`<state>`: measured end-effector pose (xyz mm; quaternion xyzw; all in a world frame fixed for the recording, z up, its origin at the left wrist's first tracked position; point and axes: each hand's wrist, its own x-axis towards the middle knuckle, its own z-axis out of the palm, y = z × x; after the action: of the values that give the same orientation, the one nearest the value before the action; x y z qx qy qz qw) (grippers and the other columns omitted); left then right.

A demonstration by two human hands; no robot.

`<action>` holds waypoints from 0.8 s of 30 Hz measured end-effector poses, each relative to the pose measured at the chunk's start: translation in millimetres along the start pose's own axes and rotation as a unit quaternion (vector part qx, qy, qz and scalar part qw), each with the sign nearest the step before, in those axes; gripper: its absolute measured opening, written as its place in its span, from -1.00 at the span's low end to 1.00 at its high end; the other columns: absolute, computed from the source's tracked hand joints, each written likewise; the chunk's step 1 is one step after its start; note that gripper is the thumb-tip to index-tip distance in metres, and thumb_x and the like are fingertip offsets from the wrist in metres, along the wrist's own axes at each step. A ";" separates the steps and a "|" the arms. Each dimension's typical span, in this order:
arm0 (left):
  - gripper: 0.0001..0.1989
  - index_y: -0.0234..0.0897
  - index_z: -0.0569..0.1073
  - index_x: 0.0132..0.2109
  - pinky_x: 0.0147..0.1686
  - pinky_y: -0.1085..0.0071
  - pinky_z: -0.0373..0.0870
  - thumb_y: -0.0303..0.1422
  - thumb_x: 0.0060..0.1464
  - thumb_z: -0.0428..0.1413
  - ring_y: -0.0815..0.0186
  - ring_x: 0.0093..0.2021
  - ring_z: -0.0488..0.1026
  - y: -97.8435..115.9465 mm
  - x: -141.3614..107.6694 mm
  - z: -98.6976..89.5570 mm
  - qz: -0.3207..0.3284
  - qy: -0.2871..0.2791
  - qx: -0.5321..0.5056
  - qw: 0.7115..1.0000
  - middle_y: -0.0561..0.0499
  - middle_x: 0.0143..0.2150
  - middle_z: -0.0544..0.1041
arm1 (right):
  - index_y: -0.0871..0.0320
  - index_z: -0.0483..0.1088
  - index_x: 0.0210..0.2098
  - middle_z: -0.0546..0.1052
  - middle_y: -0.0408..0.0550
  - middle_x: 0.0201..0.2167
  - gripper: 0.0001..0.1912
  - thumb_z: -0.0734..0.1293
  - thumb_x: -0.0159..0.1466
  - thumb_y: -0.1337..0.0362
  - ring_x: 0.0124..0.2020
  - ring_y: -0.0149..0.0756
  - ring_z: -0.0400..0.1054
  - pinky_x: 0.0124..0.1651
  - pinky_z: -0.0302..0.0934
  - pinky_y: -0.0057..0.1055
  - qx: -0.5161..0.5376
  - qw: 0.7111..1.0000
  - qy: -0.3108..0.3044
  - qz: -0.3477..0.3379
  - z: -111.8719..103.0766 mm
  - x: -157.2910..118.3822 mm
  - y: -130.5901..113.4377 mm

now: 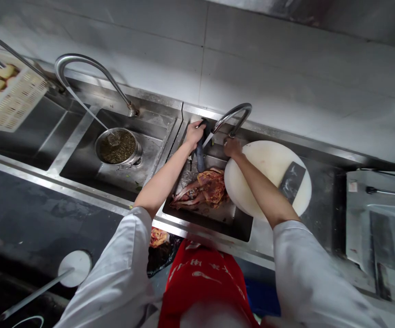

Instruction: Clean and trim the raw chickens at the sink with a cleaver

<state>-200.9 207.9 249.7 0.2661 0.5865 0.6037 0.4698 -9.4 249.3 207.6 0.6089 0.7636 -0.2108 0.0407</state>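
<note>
My left hand (pixel 194 134) is closed at the back of the right sink basin (pixel 243 224), gripping a long, narrow dark object (pixel 200 157) whose kind I cannot make out. Beside it, water runs from the arched faucet (pixel 240 108). My right hand (pixel 232 147) is closed at the base of that faucet; its fingers are mostly hidden. Below the stream lies a raw reddish-yellow poultry carcass (pixel 213 187) in the basin. Under my right forearm is a round white chopping board (pixel 252 159), bearing a flat dark rectangular piece like a cleaver blade (pixel 292 182).
In the left sink, a second faucet (pixel 81 58) runs into a metal pot (pixel 137 152) of dark greenish bits. A cream crate (pixel 19 102) of peeled potatoes stands far left. Grey equipment (pixel 358 209) sits at right. More meat (pixel 158 237) lies in a black bag below the sink edge.
</note>
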 end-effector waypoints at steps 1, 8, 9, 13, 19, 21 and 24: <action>-0.84 -0.36 0.65 -0.19 -0.22 0.42 0.41 -0.39 0.06 0.26 0.33 -0.38 0.48 3.0 -0.9 -1.2 0.001 -0.008 0.003 1.000 0.03 -0.39 0.58 | 0.30 0.50 0.11 0.49 0.40 0.16 -0.64 0.30 0.37 0.30 0.24 0.20 0.35 0.26 0.23 0.11 -0.016 1.000 -0.012 -0.003 2.3 -1.5 4.6; -0.82 -0.38 0.65 -0.20 -0.22 0.37 0.41 -0.32 0.16 0.27 0.31 -0.38 0.49 23.4 -21.9 -12.1 0.016 -0.083 0.066 0.994 0.01 -0.39 0.58 | 0.25 0.55 0.03 0.43 0.44 0.21 -0.62 0.24 0.31 0.53 0.28 0.19 0.27 0.29 0.11 0.19 -0.046 0.997 -0.020 -0.063 -9.3 1.2 34.6; -0.82 -0.38 0.64 -0.23 -0.26 0.38 0.40 -0.32 0.17 0.27 0.32 -0.41 0.47 24.8 -24.0 -16.4 0.009 -0.082 0.069 0.994 0.01 -0.42 0.56 | 0.24 0.55 0.04 0.44 0.44 0.20 -0.62 0.23 0.32 0.52 0.30 0.19 0.25 0.31 0.07 0.22 -0.050 0.997 -0.001 -0.062 -14.2 2.6 40.1; -0.82 -0.38 0.58 -0.28 -0.38 0.45 0.36 -0.32 0.21 0.24 0.37 -0.46 0.42 26.0 -29.3 -36.7 -0.007 -0.063 0.061 0.996 0.02 -0.45 0.50 | 0.28 0.51 0.05 0.40 0.41 0.25 -0.63 0.18 0.35 0.50 0.40 0.17 0.09 0.42 -0.10 0.25 0.041 0.994 0.086 -0.057 -12.5 -3.8 39.2; -0.71 -0.37 0.47 -0.27 -0.28 0.46 0.42 -0.23 0.34 0.11 0.34 -0.29 0.48 52.5 -35.1 -70.7 0.069 0.063 0.030 0.995 0.03 -0.38 0.36 | 0.15 0.34 0.26 0.50 0.19 0.16 -0.53 0.15 0.49 0.07 0.02 -0.14 0.47 0.16 0.40 -0.06 0.333 0.939 -0.077 0.029 65.6 -33.1 -56.3; -0.69 -0.37 0.45 -0.29 -0.22 0.44 0.45 -0.23 0.36 0.05 0.33 -0.24 0.49 70.3 -36.7 -92.0 0.108 0.095 0.010 0.990 0.03 -0.34 0.34 | 0.09 0.23 0.35 0.49 0.20 0.17 -0.36 0.03 0.48 -0.15 -0.09 -0.13 0.50 0.00 0.48 0.04 0.487 0.848 -0.188 0.086 85.5 -38.0 -96.5; -0.68 -0.36 0.43 -0.34 -0.14 0.43 0.46 -0.27 0.34 -0.01 0.34 -0.20 0.49 84.4 -42.0 -142.0 0.159 0.146 0.015 0.976 0.03 -0.32 0.32 | -0.04 0.24 0.32 0.54 0.11 0.11 -0.29 0.05 0.41 -0.31 -0.04 -0.04 0.50 -0.01 0.43 0.26 0.671 0.663 -0.324 0.079 96.0 -41.2 -154.6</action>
<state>-328.8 116.8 316.1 0.2717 0.6082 0.6940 0.2733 -163.9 149.9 175.7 0.4230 0.3031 -0.8458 -0.1174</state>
